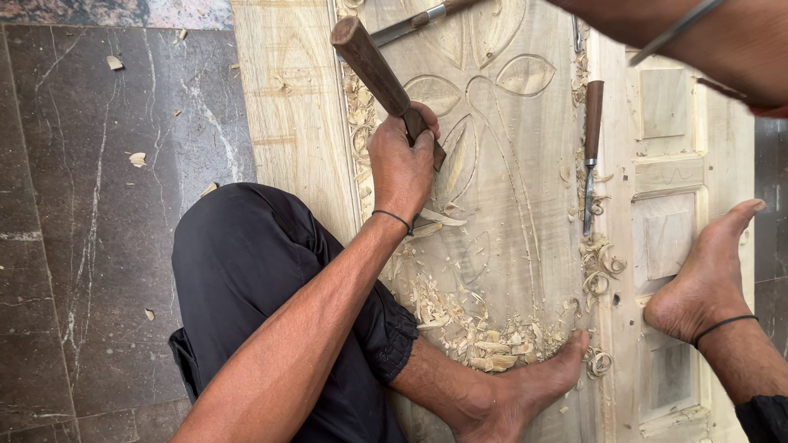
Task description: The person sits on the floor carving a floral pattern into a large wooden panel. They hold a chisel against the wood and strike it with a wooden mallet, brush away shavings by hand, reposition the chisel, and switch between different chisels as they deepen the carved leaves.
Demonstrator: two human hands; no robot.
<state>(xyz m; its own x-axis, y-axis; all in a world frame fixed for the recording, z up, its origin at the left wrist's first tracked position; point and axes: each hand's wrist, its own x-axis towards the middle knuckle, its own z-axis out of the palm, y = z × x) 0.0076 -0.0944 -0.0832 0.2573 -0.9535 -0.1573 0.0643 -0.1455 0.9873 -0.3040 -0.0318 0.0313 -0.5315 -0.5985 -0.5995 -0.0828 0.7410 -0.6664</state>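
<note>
My left hand (402, 164) is shut around the lower part of a chisel's brown wooden handle (373, 70), which slants up to the left. The blade end is hidden under my fingers, against a carved leaf on the pale wooden door panel (509, 205). A thin black band circles that wrist. The panel bears an incised flower with stem and leaves. My right hand is out of the picture; only a forearm (722, 41) shows at the top right, with a thin metal rod (677, 29) crossing it.
A second chisel (591, 139) lies along the panel to the right of the carving, and another (410, 25) lies at the top. Curled wood shavings (476, 328) pile near my bare left foot (509, 394). My right foot (706, 279) rests on the recessed panels. Dark stone floor (90, 205) lies to the left.
</note>
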